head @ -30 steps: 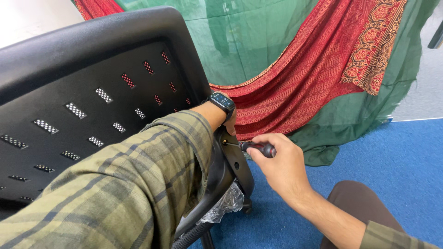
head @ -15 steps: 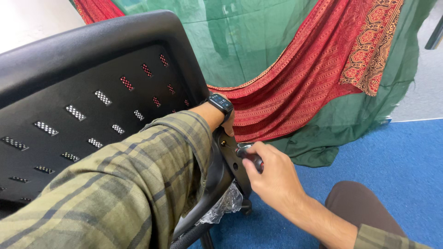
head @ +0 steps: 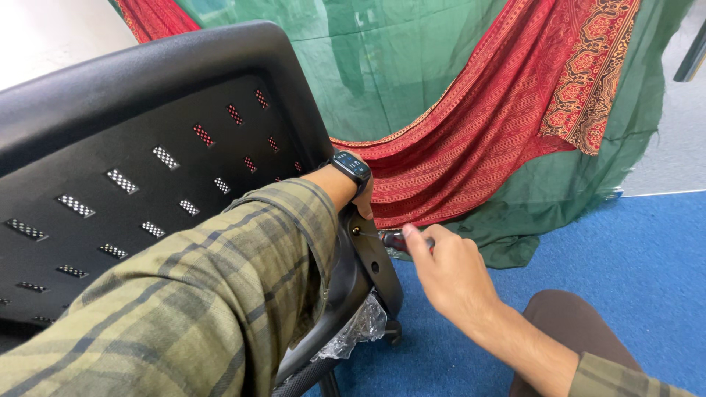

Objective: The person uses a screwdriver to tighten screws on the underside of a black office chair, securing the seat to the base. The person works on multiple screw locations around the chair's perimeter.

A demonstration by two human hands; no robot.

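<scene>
On the left, a black plastic chair back (head: 147, 147) with small slots fills the view. The left arm in a green checked sleeve (head: 184, 309) lies across it, with a dark wristwatch (head: 351, 166) on the wrist. The left hand (head: 362, 200) is mostly hidden behind the chair edge; I cannot tell if it grips. Just to the right, the right hand (head: 448, 276) closes its fingers around a dark-handled screwdriver (head: 393, 240), whose tip touches the black bracket (head: 375, 257) at the chair side. Behind hang green and red cloths (head: 478, 147), above the blue carpet floor (head: 625, 250).
</scene>
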